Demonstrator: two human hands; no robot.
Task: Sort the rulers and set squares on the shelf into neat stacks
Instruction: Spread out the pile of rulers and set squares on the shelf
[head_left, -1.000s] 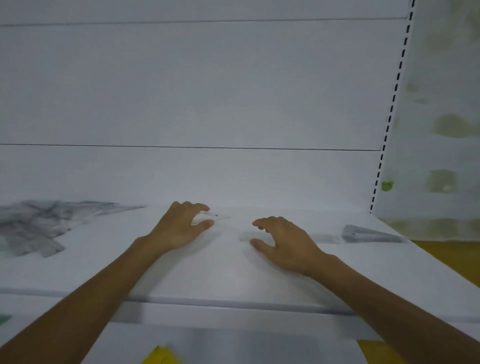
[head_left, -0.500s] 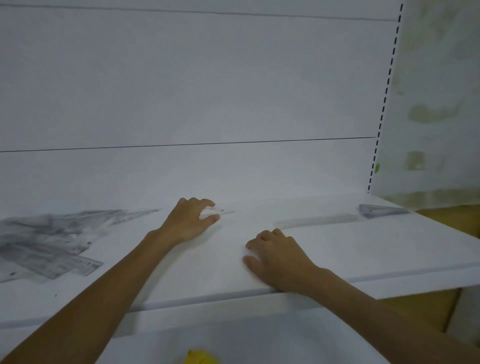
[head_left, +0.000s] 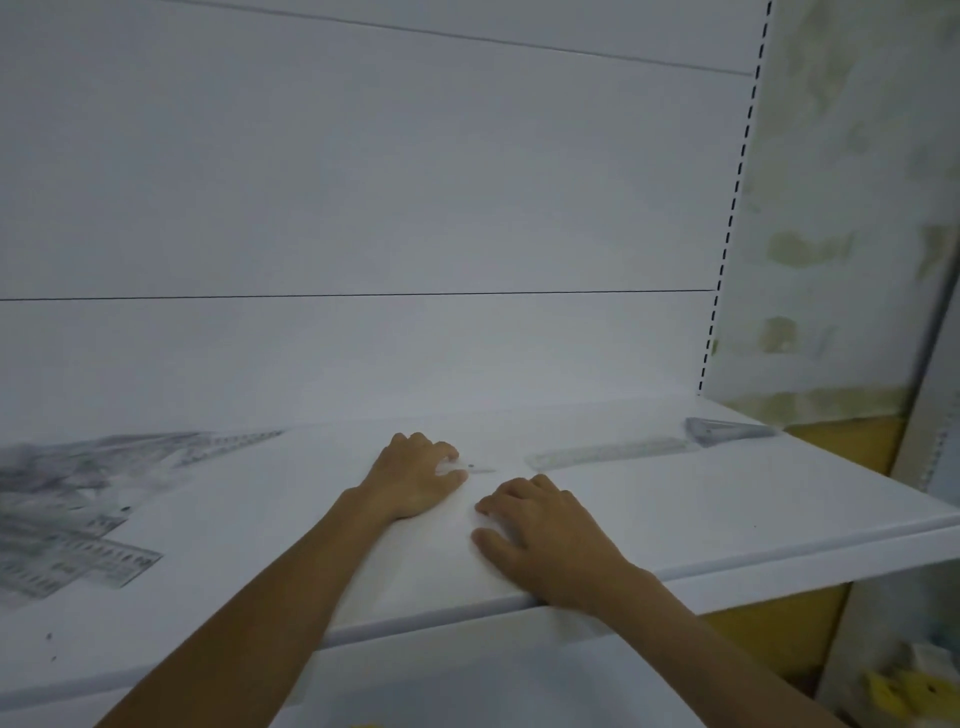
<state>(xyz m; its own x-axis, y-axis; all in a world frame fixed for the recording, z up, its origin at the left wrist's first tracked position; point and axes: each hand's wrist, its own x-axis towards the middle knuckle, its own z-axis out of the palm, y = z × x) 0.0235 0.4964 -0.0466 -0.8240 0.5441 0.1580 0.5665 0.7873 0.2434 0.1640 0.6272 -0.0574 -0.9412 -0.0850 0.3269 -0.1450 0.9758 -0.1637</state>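
**Head view: left grip on a clear piece, mid-shelf**

The left grip (head_left: 415, 480) has fingers and thumb curled round a small clear piece (head_left: 475, 467). Only its pointed tip shows, so I cannot tell ruler from set square. The right grip (head_left: 543, 543) lies just beside it, nearer the front edge, fingers curled onto the shelf (head_left: 727, 519). Whether it clamps anything clear is not visible.

Judged step: gathering one loose piece for stacking. The next move calls for lifting it off the smooth white board and carrying it to its own kind.
- A clear ruler (head_left: 608, 451) lies toward the back right.
- A grey set square (head_left: 727, 430) sits at the back right corner.
- An unsorted heap (head_left: 67, 519) covers the left end.

Room: white back panel (head_left: 363, 182), slotted upright (head_left: 732, 208) at the right, blotched wall (head_left: 841, 208) beyond. Light dim, focus soft.
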